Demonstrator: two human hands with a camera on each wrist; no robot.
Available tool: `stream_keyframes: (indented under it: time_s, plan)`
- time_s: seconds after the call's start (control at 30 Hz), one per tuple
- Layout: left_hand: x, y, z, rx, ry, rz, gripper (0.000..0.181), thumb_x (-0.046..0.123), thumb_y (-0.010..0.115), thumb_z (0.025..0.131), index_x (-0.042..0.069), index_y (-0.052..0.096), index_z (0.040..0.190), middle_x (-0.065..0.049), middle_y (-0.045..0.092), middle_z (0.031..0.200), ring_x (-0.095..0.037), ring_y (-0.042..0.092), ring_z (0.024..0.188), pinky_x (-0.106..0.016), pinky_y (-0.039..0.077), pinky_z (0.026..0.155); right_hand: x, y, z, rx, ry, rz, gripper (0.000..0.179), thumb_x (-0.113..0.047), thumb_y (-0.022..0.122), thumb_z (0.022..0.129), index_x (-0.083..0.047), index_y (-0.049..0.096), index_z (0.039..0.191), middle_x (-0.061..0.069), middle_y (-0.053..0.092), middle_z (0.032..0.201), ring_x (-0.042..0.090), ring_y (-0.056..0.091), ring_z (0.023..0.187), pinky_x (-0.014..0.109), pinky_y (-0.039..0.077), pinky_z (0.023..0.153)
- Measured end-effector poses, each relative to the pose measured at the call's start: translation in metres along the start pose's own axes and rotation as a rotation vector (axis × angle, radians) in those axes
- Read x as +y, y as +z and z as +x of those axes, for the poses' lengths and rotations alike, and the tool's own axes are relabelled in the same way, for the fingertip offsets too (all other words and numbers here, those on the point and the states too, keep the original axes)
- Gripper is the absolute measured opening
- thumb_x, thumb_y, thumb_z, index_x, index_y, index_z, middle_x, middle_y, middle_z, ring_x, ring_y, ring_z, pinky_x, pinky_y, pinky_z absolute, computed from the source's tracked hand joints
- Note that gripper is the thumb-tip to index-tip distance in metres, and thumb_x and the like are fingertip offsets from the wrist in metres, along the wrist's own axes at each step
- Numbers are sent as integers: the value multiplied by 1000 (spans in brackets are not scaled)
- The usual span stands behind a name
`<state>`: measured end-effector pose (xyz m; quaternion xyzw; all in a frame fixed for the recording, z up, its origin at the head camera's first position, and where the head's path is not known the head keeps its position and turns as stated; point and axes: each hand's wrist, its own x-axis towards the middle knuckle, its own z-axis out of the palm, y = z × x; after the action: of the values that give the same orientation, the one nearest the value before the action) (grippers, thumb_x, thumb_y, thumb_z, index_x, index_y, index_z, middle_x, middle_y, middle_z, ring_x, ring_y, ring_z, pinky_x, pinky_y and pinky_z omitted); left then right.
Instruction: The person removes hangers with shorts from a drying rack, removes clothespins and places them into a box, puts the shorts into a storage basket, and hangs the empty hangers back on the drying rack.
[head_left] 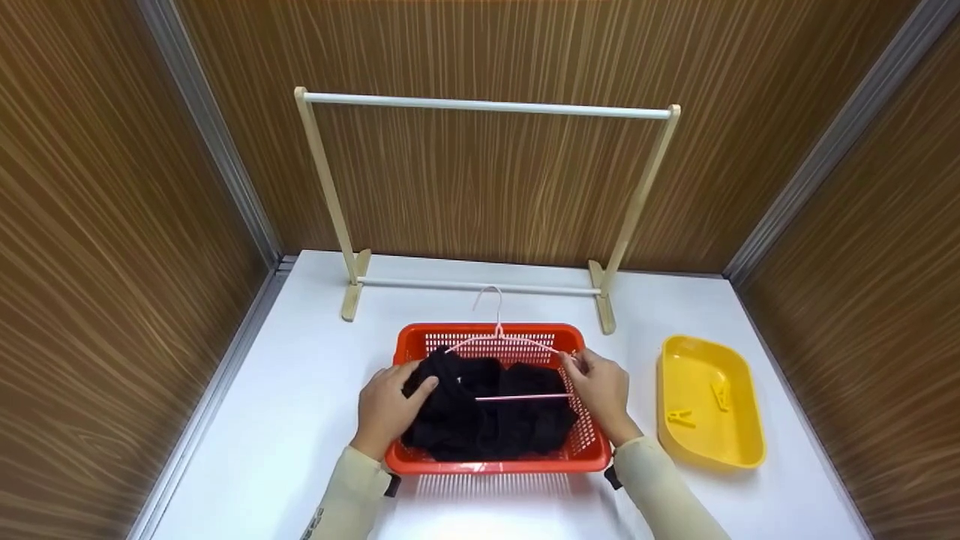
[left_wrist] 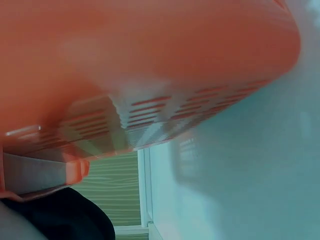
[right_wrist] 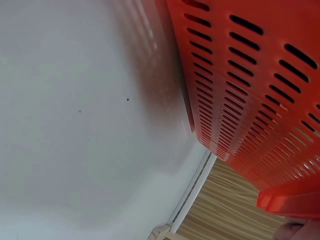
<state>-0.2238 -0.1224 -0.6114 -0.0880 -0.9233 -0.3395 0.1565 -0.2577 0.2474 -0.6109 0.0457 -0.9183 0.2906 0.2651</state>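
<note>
A red slatted basket on the white table holds bunched black cloth, likely a garment. Above it is a thin pink hanger, its hook standing up past the basket's far rim. Its left end goes behind or into the cloth. My left hand grips the cloth at the basket's left side, thumb on top. With thumb and fingers my right hand pinches the hanger's right end. Both wrist views mostly show the basket's outer walls; some black cloth shows at the lower left of the left wrist view.
Behind the basket stands a rack with a white top bar and wooden legs. To the right lies a yellow tray with two yellow clothespins in it. Wood-grain panels enclose the table at the back and sides.
</note>
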Motion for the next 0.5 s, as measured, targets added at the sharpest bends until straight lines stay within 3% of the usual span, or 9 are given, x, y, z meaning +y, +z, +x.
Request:
stream_keyframes:
  time_s: [0.23,0.37,0.5]
  plan:
    - [-1,0,3,-18,-16,-3,43,50,68,97,17,73,125,-2,75,114,-22,66,99,-45,52,93,-1,-2,-2,2,26,0,38,-36,76,94,-20,55,67,-7,43,56,17,42,53,36,32,56]
    - [-2,-1,2,3,-6,-4,41,46,71,96,16,73,123,-3,74,116,-23,66,101,-45,52,94,-2,-2,-4,5,20,2,38,-36,75,94,-19,55,68,-7,43,56,17,41,52,36,32,55]
    - [-3,-2,2,35,19,3,39,44,73,96,15,74,121,-2,72,109,-22,60,95,-41,51,87,-3,0,-4,33,8,-3,38,-35,75,94,-19,54,67,-7,43,56,17,41,51,36,31,55]
